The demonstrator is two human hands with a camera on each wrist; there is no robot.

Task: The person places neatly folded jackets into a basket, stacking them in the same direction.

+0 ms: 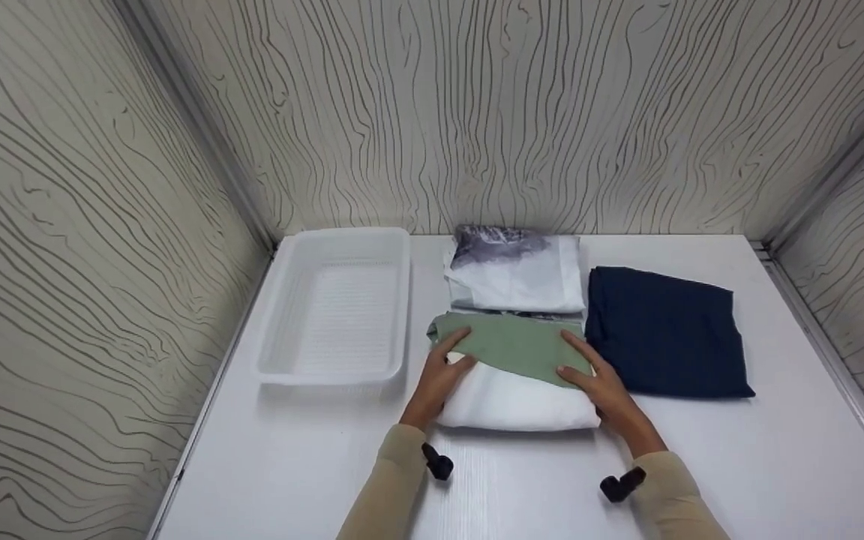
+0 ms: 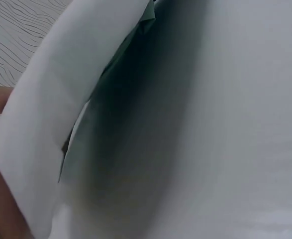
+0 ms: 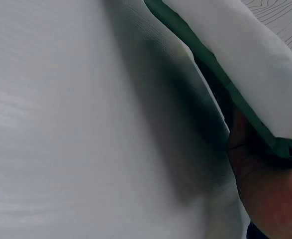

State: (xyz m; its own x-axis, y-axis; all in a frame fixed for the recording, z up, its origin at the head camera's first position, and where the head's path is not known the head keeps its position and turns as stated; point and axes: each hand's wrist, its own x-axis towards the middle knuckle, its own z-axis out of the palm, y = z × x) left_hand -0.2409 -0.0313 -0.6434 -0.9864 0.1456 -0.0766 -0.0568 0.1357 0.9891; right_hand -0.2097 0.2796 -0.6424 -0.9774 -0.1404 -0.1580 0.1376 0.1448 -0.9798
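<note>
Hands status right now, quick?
Left hand: closed, holding the left side of the folded green-and-white cloth.
Right hand: closed, holding its right side.

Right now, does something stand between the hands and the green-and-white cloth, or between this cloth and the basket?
Nothing visible does at the hands: the left hand and right hand touch the green-and-white cloth. Toward the basket, only the left hand and bare table lie between.

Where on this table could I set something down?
Bare table lies in front of the white basket and the navy cloth. The middle is crowded: patterned cloth, then green-and-white cloth between left hand and right hand.
</note>
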